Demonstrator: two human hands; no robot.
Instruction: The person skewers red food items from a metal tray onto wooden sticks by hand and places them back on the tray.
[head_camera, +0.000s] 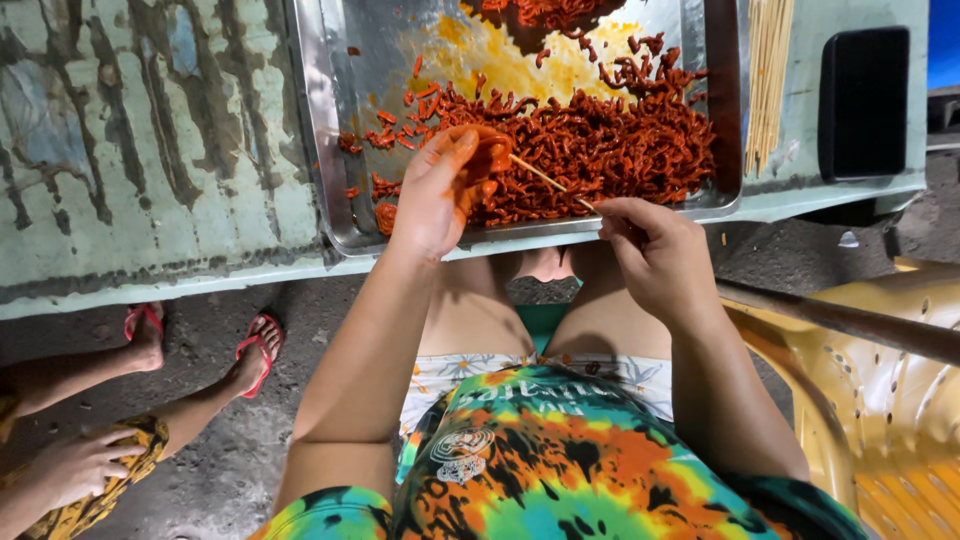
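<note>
A worn, pale green counter (150, 150) with flaking paint ran across the top of the frame, above a rough grey floor (230, 460). Just above the centre, the left hand (437, 195) was curled over a piece of red, saucy meat (492, 157), pinching it between thumb and fingers. The right hand (655, 255), slightly lower and to the right, was closed around the end of a thin wooden skewer (548, 181), whose tip reached into that piece. Both hands hovered at the near rim of a metal tray (325, 150) sitting on the counter at top centre, with a heap of red marinated strips (600, 150) in its right half and yellow oil smeared over its bare bottom. A bundle of bare skewers (768, 70) lay just right of the tray, and a black rectangular object (863, 100) lay further right. Below the hands were the person's knees and a tie-dye shirt (560, 470). A yellow plastic chair (890, 400) stood at lower right. At lower left, another person's feet in red sandals (255, 350) rested on the floor.
</note>
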